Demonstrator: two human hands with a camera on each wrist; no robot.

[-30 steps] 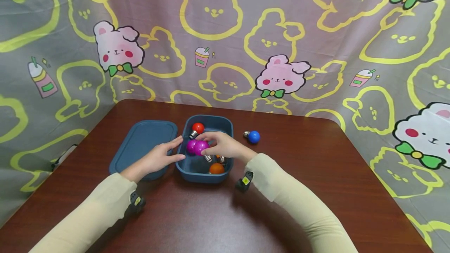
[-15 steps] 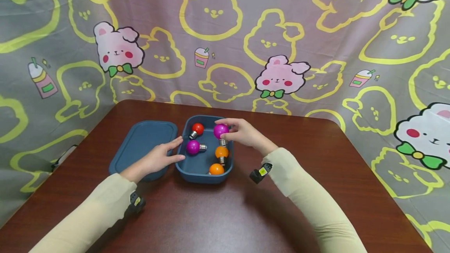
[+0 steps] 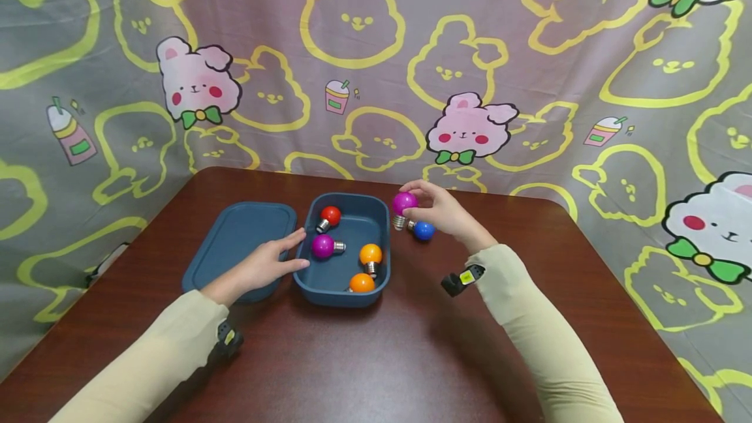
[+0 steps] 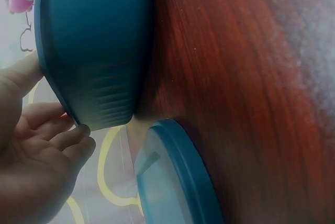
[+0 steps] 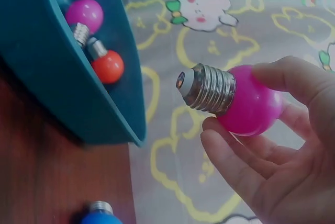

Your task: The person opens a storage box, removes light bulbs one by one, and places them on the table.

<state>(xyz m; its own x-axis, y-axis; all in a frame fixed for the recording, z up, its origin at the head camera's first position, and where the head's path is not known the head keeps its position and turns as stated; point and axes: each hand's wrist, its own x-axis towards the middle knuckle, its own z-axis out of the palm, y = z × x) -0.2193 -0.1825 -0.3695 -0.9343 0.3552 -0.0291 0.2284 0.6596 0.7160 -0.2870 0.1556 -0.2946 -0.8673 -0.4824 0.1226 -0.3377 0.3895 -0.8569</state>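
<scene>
Right grip (image 3: 443,211) is closed on the magenta bulb (image 3: 405,203), thumb on one side of the globe, fingers on the other, palm not wrapped round it. Long axis runs close to upright: globe up, metal base down, leaning a bit left in the head view. Key relation: the bulb hangs above the counter (image 3: 558,247), outside the box (image 3: 341,301), just past its right wall, with the base clear of the surface. Right grip has it; left is well apart, across the box.

Directly near the held one: blue bulb (image 3: 424,230), lying on its side on the counter, base pointing left toward the held base. They overlap in the head view; the right wrist view shows a gap.

Left grip (image 3: 270,263) is loose, fingers and thumb spread, tips touching the box's left rim, nothing grasped. In the box: red bulb (image 3: 331,216) far left, second magenta bulb (image 3: 322,247) below it, two orange bulbs (image 3: 371,254) along the near right. Flat lid (image 3: 237,234) left of the box, partly behind the left grip.
</scene>
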